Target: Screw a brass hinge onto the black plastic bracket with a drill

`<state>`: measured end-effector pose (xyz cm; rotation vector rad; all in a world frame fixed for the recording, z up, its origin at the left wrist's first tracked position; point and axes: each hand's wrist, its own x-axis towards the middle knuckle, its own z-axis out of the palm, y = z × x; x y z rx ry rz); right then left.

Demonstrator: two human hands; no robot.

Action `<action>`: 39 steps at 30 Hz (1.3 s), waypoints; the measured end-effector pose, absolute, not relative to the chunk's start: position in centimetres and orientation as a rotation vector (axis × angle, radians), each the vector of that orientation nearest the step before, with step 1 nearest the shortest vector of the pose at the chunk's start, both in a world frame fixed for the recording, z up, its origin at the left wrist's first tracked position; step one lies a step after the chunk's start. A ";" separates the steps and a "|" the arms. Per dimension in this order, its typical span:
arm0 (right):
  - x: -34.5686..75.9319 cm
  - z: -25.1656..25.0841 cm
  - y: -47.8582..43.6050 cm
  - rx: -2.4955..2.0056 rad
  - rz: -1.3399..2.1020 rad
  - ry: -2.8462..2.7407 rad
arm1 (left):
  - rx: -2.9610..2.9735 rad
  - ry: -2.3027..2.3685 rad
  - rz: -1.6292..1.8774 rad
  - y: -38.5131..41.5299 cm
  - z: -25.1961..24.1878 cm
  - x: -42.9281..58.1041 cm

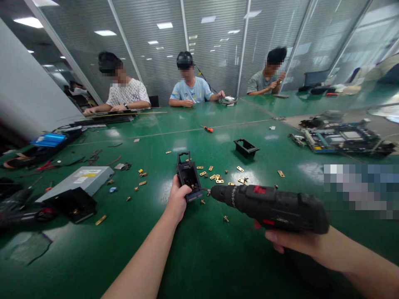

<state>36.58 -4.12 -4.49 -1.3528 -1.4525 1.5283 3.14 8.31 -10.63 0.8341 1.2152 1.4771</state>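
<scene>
My left hand (178, 198) is closed around the near end of a small black plastic housing (188, 174) that rests on the green table (199, 257). My right hand (296, 241) grips a black cordless drill (271, 206) with red accents, held level and pointing left. The drill's bit tip (205, 190) touches the housing's near right corner, beside my left thumb. Several small brass plates (218, 179) and screws lie scattered on the table around the housing.
A second black housing (246, 147) sits further back. A grey optical drive (79, 179) and black parts lie at left, a circuit board (339, 139) at right, an orange screwdriver (207, 129) mid-table. Three people sit at the far side.
</scene>
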 end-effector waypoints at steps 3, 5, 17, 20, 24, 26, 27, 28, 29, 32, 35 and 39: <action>37.1 -5.7 -3.7 -1.353 1.560 -1.498 | 0.815 1.230 1.451 8.4 -10.6 3.1; 37.4 -6.7 -3.4 -1.338 1.567 -1.546 | 0.810 1.235 1.445 8.4 -10.6 3.1; 35.3 -5.4 -3.9 -1.360 1.541 -1.441 | 0.887 1.249 1.420 8.6 -12.2 2.0; 35.1 -5.2 -3.8 -1.372 1.527 -1.438 | 0.880 1.240 1.416 8.7 -12.6 1.6; 35.2 -5.4 -3.3 -1.329 1.536 -1.509 | 0.857 1.261 1.403 9.1 -13.3 1.3; 35.3 -5.4 -3.1 -1.305 1.550 -1.551 | 0.844 1.271 1.414 9.4 -13.6 1.2; 35.3 -5.4 -3.0 -1.294 1.557 -1.551 | 0.842 1.269 1.412 9.5 -13.7 1.1; 35.3 -5.3 -3.0 -1.278 1.562 -1.545 | 0.846 1.262 1.400 9.5 -13.7 1.1; 35.3 -5.2 -2.9 -1.263 1.568 -1.539 | 0.855 1.255 1.389 9.6 -13.7 1.0; 35.2 -5.1 -3.0 -1.274 1.592 -1.548 | 0.876 1.247 1.356 9.6 -13.4 0.7; 35.2 -5.1 -3.1 -1.266 1.589 -1.535 | 0.868 1.265 1.350 9.6 -13.2 0.6; 35.5 -5.4 -2.8 -1.141 1.583 -1.587 | 0.836 1.284 1.352 9.6 -12.9 0.8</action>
